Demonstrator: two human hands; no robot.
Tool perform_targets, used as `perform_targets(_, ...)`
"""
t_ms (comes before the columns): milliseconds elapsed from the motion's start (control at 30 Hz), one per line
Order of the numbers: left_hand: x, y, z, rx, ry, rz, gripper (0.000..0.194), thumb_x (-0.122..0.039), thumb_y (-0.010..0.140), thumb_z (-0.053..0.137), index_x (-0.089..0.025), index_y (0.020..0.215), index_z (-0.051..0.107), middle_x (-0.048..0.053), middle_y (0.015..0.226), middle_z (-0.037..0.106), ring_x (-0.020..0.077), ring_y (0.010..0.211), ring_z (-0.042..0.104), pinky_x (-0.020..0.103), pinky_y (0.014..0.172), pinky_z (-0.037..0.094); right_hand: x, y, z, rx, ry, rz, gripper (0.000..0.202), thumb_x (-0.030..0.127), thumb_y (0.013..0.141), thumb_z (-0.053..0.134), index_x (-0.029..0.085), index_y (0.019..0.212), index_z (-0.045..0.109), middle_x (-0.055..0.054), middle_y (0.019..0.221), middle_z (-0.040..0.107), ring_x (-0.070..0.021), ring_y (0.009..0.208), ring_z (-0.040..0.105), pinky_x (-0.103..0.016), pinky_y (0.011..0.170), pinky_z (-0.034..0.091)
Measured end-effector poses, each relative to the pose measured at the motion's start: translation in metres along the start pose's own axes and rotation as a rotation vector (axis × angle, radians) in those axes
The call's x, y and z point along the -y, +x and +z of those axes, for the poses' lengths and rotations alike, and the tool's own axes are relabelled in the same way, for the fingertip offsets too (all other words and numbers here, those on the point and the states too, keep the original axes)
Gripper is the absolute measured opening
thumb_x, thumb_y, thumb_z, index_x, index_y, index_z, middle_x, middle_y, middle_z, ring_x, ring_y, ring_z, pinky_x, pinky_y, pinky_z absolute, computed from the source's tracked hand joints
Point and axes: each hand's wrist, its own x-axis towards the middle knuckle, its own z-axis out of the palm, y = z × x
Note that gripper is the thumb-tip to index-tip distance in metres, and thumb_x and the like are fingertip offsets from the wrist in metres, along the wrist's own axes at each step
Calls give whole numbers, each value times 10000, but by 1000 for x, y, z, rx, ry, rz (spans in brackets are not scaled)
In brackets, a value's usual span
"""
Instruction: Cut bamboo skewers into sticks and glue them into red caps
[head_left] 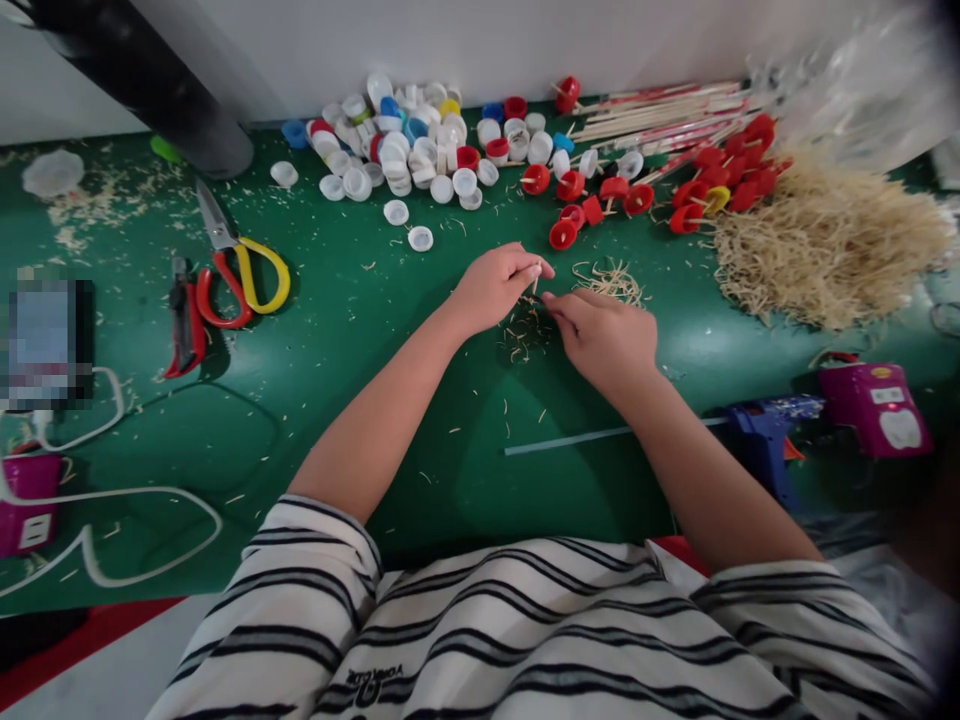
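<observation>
Hands (491,290) (611,340) pinched close together, angled inward, over table (450,470).

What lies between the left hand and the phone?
In the head view, going from the left hand towards the phone: the scissors with red and yellow handles, then a red-handled tool, on the green tabletop.

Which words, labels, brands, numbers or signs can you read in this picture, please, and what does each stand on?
Nothing reads with certainty.
Dark lettering on the striped shirt: upside down, too blurred.
Yellow mark on the right-hand purple box: too small.
Phone screen: pixelated, unreadable.
</observation>
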Motion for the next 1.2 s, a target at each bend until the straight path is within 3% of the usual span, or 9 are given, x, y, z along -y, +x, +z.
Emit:
perform_targets(267,0,0,-1,13,4,-4,323,-218,1075,506,-213,1077,830,43,947,689,210,1052,684,381,1075,528,-7,-12,-6,55,12,-3,346,350,1111,497,293,1176,832,-15,1106,850,-188,868,723,-343,607,248)
perform_targets(467,1,1,0,22,28,14,334,-222,1077,485,-210,1074,819,55,1029,705,196,941,669,377,965,538,-4,-2,0,-28,2,-10,421,380,1150,434,282,1189,842,-38,1069,841,-179,893,711,-340,629,259)
perform_targets(600,0,1,0,27,35,38,316,-203,1074,490,-199,1012,800,55,1012,703,202,964,674,382,978,527,0,6,-1,12,-22,-20,447,371,1162,399,259,1162,832,-40,1059,837,-181,875,696,-346,626,229)
perform_targets(867,-3,0,-1,14,47,30,303,-199,1073,519,-172,987,809,49,985,713,180,929,670,356,952,509,-5,-7,-1,50,-60,-27,426,382,1149,421,258,1143,828,-26,1056,838,-173,822,681,-343,601,197)
perform_targets(1067,-3,1,-1,7,47,14,309,-197,1070,531,-164,991,827,62,1009,732,185,973,687,354,958,500,-8,0,3,-42,-11,-22,437,387,1157,413,265,1163,833,-42,1048,838,-174,882,699,-344,626,246)
perform_targets(1200,-2,1,0,2,57,21,304,-192,1063,537,-162,993,832,57,989,732,188,982,690,360,968,507,-9,4,4,-34,9,-34,446,394,1162,404,253,1128,825,-37,1053,840,-174,882,705,-356,617,229)
